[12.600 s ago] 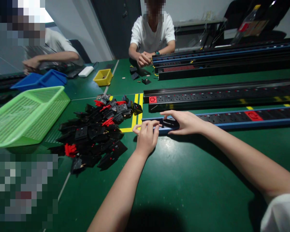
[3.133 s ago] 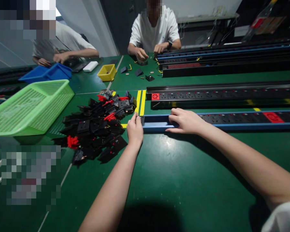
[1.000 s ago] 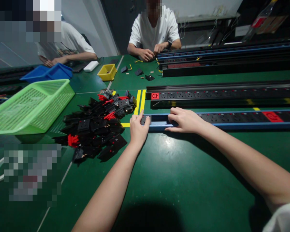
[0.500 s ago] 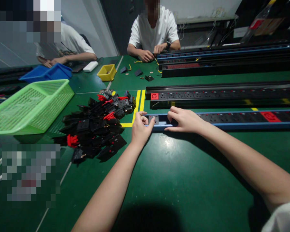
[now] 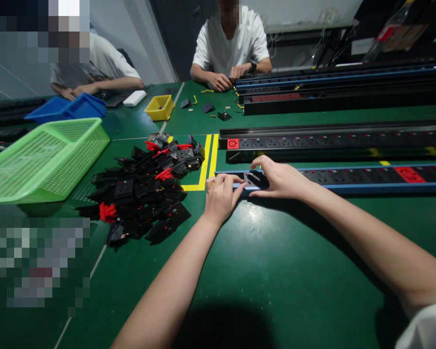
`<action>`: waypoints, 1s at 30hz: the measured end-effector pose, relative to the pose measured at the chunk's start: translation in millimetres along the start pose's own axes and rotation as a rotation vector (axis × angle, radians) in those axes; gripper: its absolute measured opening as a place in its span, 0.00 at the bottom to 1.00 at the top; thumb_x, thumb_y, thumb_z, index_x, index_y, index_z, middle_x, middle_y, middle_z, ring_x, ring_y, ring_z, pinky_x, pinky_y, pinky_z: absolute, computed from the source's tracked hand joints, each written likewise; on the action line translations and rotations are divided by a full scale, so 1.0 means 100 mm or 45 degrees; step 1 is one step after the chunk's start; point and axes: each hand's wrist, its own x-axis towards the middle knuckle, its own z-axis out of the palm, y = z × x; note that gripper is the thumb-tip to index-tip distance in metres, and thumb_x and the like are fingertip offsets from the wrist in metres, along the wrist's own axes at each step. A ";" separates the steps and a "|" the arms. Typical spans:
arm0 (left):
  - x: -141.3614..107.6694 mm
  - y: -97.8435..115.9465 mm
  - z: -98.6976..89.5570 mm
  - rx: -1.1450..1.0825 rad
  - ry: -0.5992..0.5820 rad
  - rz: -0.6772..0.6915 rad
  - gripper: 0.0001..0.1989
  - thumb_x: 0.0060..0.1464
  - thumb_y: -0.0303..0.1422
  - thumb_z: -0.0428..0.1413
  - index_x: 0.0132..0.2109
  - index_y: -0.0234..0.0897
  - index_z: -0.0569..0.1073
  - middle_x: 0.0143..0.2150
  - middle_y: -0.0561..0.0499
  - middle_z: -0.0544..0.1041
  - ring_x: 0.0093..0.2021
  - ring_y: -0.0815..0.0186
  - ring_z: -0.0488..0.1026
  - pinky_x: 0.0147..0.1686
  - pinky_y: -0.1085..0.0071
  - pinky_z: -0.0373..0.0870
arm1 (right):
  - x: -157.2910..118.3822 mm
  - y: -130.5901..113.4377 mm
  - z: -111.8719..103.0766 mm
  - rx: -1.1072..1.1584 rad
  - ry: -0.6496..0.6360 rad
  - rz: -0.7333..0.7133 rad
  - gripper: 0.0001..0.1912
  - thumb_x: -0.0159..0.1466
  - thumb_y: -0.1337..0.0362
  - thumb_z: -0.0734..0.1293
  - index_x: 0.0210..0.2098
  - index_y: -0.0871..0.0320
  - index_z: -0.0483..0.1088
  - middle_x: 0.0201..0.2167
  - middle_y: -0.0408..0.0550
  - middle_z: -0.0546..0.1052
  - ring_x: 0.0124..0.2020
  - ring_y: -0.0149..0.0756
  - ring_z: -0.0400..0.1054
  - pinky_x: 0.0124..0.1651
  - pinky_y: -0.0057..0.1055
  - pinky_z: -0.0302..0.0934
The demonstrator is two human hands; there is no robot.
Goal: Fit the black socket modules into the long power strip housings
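Note:
A long blue-edged power strip [image 5: 356, 189] lies across the table, with a row of black socket modules and one red socket [image 5: 410, 175] in its channel. My left hand [image 5: 221, 198] is closed at the strip's left end, thumb and fingers against a socket module [image 5: 250, 179] in the channel. Just to the right, my right hand [image 5: 285, 180] spans the strip, thumb at the near edge and fingers apart at the far side. Between the two hands the module's face shows partly. The right hand's lower fingers are hidden.
Left of the strip lies a heap of loose black and red socket modules [image 5: 138, 189]. Beyond it stand a green basket [image 5: 47, 160] and a yellow bin [image 5: 160, 107]. A black power strip [image 5: 294, 154] runs parallel behind. Two people [image 5: 232, 43] sit across the table.
My left hand has slid right along the strip with the socket module, closing the gap towards my right hand. The right hand's fingers have spread a little and stay near the same spot.

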 end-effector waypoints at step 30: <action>0.04 -0.01 -0.07 -0.303 0.111 -0.214 0.12 0.67 0.36 0.42 0.42 0.39 0.69 0.40 0.48 0.80 0.44 0.61 0.71 0.48 0.61 0.64 | 0.01 0.00 -0.04 0.077 -0.062 -0.019 0.37 0.60 0.45 0.69 0.62 0.51 0.55 0.52 0.50 0.76 0.49 0.45 0.73 0.44 0.35 0.65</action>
